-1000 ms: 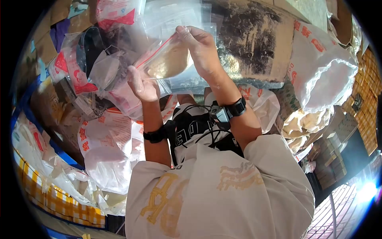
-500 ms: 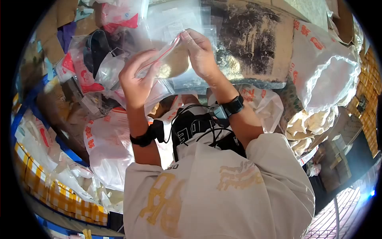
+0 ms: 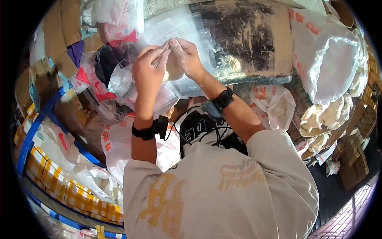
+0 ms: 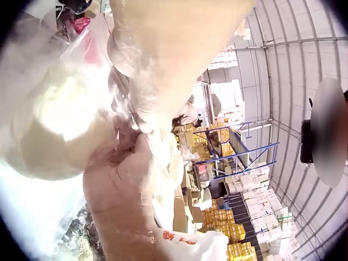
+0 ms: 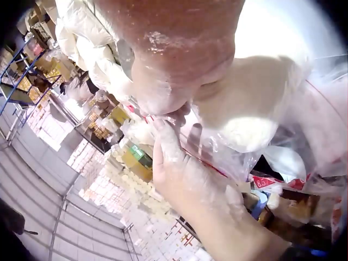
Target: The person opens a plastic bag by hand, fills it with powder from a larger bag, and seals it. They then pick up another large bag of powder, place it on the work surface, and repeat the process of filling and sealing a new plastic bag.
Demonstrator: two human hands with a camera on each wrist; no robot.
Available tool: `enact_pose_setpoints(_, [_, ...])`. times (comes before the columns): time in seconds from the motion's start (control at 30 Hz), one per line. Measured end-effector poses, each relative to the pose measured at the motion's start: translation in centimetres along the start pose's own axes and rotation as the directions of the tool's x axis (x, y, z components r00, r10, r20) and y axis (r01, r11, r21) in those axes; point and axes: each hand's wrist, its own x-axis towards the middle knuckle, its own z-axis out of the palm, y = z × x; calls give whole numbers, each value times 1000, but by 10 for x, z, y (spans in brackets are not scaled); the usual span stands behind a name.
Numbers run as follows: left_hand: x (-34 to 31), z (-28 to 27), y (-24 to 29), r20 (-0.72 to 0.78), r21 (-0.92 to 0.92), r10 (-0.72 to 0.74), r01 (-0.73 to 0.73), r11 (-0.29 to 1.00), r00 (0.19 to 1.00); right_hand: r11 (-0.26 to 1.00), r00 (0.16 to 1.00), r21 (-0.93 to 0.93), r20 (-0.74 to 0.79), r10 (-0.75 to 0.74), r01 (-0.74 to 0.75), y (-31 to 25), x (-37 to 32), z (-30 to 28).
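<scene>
A clear zip-seal bag [image 3: 173, 71] hangs from both hands, which meet at its top edge. My left hand [image 3: 149, 73] pinches the edge between thumb and fingers. Beside it, my right hand [image 3: 188, 60] pinches the same edge, fingertips close to the left ones. Inside the bag is a pale, rounded, flat mass [image 4: 60, 119], sunlit in the left wrist view. The red seal line shows beside the fingers in the right wrist view. White powder dusts both hands. Beneath the bag lie more flat clear bags [image 3: 195, 85].
A cardboard surface with a worn black patch [image 3: 246, 40] lies ahead right. White sacks with red print [image 3: 318, 51] stand at the right. Crumpled red-and-clear plastic packs [image 3: 97, 79] crowd the left, near a blue metal frame [image 3: 32, 131] and yellow-checked boxes [image 3: 59, 175].
My left hand first slid left along the bag's red seal with fingers spread, then moved right until its fingertips met the right hand's. The right hand shifted slightly left and down, still pinching the bag.
</scene>
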Motion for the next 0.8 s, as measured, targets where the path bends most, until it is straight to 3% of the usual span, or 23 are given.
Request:
enact_pose_setpoints(0.2, [6, 6, -8, -37, 58, -76, 78, 995, 996, 996, 995, 17, -53, 89, -88, -2, 6, -2])
enact_pose_setpoints(0.3, [10, 6, -13, -41, 103, -154, 158, 982, 987, 999, 996, -18, -84, 38, -40, 3, 14, 3])
enact_pose_setpoints(0.4, [14, 4, -15, 16, 9, -270, 270, 963, 963, 989, 995, -130, -80, 58, -68, -1, 15, 2])
enact_pose_setpoints(0.5, [12, 2, -8, 55, -246, -408, 408, 879, 912, 988, 996, -126, 19, 88, -85, -2, 19, -2])
enact_pose_setpoints(0.57, [11, 2, -17, 65, -276, -444, 444, 853, 894, 994, 991, -29, 81, 106, -104, -2, 21, 0])
enact_pose_setpoints(0.7, [12, 6, -16, 59, -387, -495, 477, 789, 867, 994, 995, -71, 44, 92, -88, -1, 20, 1])
enact_pose_setpoints(0.8, [11, 2, -20, 92, -273, -487, 492, 826, 868, 992, 996, -84, 14, 93, -91, 3, 20, 2])
